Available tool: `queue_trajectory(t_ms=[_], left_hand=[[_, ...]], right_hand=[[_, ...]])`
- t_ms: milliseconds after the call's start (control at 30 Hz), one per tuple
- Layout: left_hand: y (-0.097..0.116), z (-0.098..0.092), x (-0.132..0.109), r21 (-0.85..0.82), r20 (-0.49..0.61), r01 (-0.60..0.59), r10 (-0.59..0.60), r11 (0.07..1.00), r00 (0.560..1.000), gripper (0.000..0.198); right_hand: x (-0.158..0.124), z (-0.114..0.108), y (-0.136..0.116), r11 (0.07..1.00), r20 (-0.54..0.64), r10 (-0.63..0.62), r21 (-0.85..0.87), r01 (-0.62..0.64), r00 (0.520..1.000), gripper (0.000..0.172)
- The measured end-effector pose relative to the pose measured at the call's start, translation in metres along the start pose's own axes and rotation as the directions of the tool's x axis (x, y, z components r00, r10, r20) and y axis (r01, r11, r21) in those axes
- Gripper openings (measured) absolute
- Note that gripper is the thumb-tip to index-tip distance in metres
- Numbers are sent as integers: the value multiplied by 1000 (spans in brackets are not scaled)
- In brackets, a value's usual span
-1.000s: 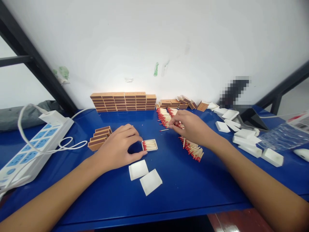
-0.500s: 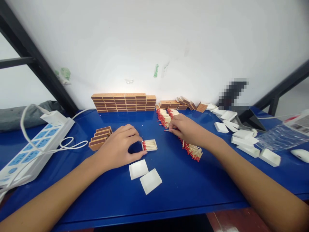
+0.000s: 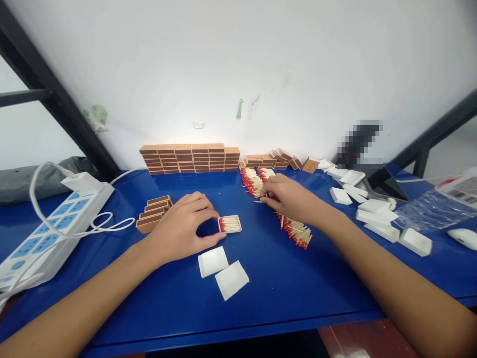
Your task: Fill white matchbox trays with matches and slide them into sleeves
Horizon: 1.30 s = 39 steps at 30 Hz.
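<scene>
A small white matchbox tray (image 3: pixel 238 229) lies on the blue table, filled with red-headed matches (image 3: pixel 230 223). My left hand (image 3: pixel 184 228) grips its left end between thumb and forefinger. Right of the tray, my right hand (image 3: pixel 285 196) is closed in a pinch, and a single match (image 3: pixel 257 202) pokes out to the left of the fingertips. Behind that hand lies a heap of matches (image 3: pixel 252 182), and a second heap (image 3: pixel 298 232) spreads in front of it. Two white trays (image 3: pixel 231 280) rest nearer the table's front edge.
Stacked matchboxes (image 3: pixel 186 159) line the wall, with loose outer sleeves (image 3: pixel 283 156) to their right. A short row of sleeves (image 3: pixel 154 214) stands left of my left hand. White trays (image 3: pixel 376 206) lie scattered at right. A power strip (image 3: pixel 55 228) with cables occupies the left.
Both hands hold nearly the same positions. The whole view has shifted very slightly; no object has visibly moved on the table.
</scene>
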<state>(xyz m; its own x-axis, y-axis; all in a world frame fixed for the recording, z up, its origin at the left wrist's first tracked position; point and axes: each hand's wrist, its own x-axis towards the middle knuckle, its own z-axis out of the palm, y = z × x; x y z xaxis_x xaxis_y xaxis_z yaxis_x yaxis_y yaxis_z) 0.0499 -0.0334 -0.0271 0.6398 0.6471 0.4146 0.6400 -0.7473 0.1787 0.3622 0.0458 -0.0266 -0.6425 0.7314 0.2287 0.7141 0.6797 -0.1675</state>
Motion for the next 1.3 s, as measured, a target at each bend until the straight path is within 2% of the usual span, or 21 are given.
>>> queue_trajectory(t_ms=[133,467,733,833,1167,1300], left_hand=[[1,-1,-1,-5,-1,-1,1,1000,1000,27],[1,0,-1,-4,-3,-3,3,1000,1000,27],[1,0,0,-10,-9,-4,4,1000,1000,27],[0,0,0,-12,-8,-5,5,1000,1000,27],[1,0,0,-11,-3,0,0,1000,1000,25],[1,0,0,-13,-4,-1,1,1000,1000,25]], right_hand=[[-1,0,0,1000,13,7,-6,-6,1000,10],[0,-1,0,1000,25,8,3,-8,1000,16],[-3,-2,-2,997,25,-15,74,13,1000,8],[-2,1,-2,994,32,-20,106,16,999,10],[-3,-6,-27,986,38,-62,158,55,997,14],[-6,-8,-21,983,57,-66,175,55,996,7]])
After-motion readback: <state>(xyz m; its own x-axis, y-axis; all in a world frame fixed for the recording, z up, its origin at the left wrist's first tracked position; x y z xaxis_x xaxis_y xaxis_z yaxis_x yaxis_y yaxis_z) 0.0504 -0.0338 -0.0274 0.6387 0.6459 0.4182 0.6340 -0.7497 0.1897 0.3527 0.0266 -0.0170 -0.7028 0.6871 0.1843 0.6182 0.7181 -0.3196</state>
